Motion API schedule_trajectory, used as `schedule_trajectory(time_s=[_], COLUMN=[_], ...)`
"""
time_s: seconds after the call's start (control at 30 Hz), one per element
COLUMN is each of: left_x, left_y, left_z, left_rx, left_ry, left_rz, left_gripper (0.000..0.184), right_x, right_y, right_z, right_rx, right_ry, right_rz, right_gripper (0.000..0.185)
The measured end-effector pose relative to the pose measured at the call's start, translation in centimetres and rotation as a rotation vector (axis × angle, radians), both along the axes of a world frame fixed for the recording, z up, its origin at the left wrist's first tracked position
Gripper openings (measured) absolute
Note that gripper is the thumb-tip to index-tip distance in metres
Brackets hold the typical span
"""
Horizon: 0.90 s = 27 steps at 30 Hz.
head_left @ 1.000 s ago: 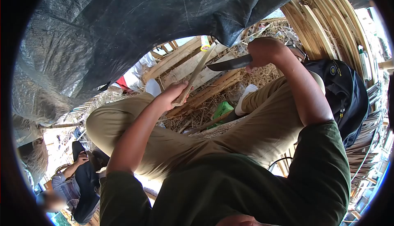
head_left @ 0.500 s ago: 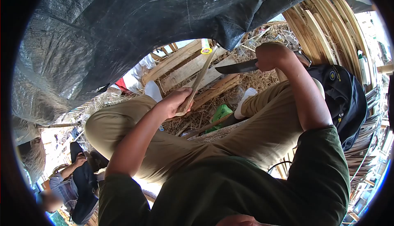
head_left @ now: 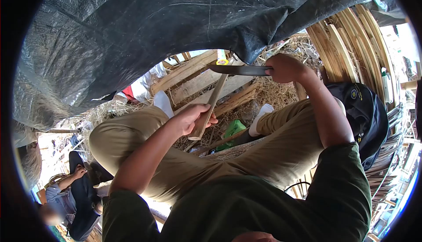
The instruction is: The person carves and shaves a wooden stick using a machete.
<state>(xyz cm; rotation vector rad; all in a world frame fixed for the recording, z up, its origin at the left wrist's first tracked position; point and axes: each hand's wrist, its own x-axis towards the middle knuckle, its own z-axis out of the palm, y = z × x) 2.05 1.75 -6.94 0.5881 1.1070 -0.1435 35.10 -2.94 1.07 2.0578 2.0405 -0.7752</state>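
My left hand (head_left: 193,120) is closed round the lower part of a narrow wooden strip (head_left: 214,98), which slants up and to the right between my bent legs. In my right hand (head_left: 283,68), the fist is wrapped round the handle of a large dark knife (head_left: 246,70). Its blade points left and lies across the upper part of the strip; whether it touches the wood I cannot tell. The knife's handle is hidden inside my fist.
A dark tarp (head_left: 145,18) hangs overhead in front. Planks (head_left: 189,77) lie on straw beyond my legs, near a green bag (head_left: 232,133). Stacked wood (head_left: 351,44) and a black bag (head_left: 362,114) are at right. Another person (head_left: 79,193) sits at lower left.
The knife has moved left from beside the strip to across its upper part. My left hand and the strip have shifted slightly right and down, and the left fingers have loosened somewhat.
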Motion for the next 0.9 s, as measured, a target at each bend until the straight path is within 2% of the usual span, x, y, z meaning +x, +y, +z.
schedule_trajectory(time_s=[0.03, 0.13, 0.17, 0.27, 0.3, 0.4, 0.43, 0.53, 0.67, 0.83, 0.9], left_x=[0.1, -1.5, -1.5, -1.2, -1.3, -1.1, -1.5, -1.5, -1.1, -0.5, -0.6], left_y=[0.0, 0.7, 1.3, 0.6, 0.8, 0.0, 0.2, -0.7, -1.7, -2.4, -2.2], left_z=[0.4, 0.4, 0.8, 1.5, 1.4, 2.0, 1.3, 2.3, 4.0, 4.2, 4.8], left_rx=[-0.029, -0.094, -0.208, -0.009, 0.068, 0.209, 0.229, 0.315, 0.23, 0.098, 0.144], left_ry=[0.045, -0.132, -0.133, -0.092, -0.125, -0.045, -0.052, -0.009, -0.007, -0.012, -0.027], left_rz=[0.021, 0.059, 0.067, 0.032, -0.108, -0.098, -0.138, -0.165, -0.098, -0.025, -0.033], left_gripper=[0.03, 0.023, 0.022, 0.023, 0.026, 0.031, 0.032, 0.035, 0.031, 0.03, 0.032], right_x=[-0.3, -2.1, -2.6, -4.3, -4.9, -6.4, -7.1, -9.1, -8.9, -5.6, -5.5], right_y=[0.4, 0.9, 1.0, 1.8, 1.9, 2.2, 1.9, 1.5, 1.8, 3.8, 3.7], right_z=[-0.8, -3.3, -4.4, -8.0, -8.5, -10.5, -11.0, -10.9, -13.1, -14.7, -14.9], right_rx=[-0.013, 0.031, 0.041, -0.136, -0.171, -0.162, -0.04, -0.033, -0.096, -0.161, -0.189], right_ry=[0.034, 0.19, 0.247, 0.502, 0.516, 0.407, 0.373, 0.333, 0.374, 0.238, 0.265], right_rz=[-0.011, -0.021, 0.014, -0.068, -0.104, -0.193, -0.208, -0.209, -0.231, -0.361, -0.396], right_gripper=[0.016, 0.017, 0.02, 0.023, 0.023, 0.029, 0.041, 0.051, 0.062, 0.067, 0.069])
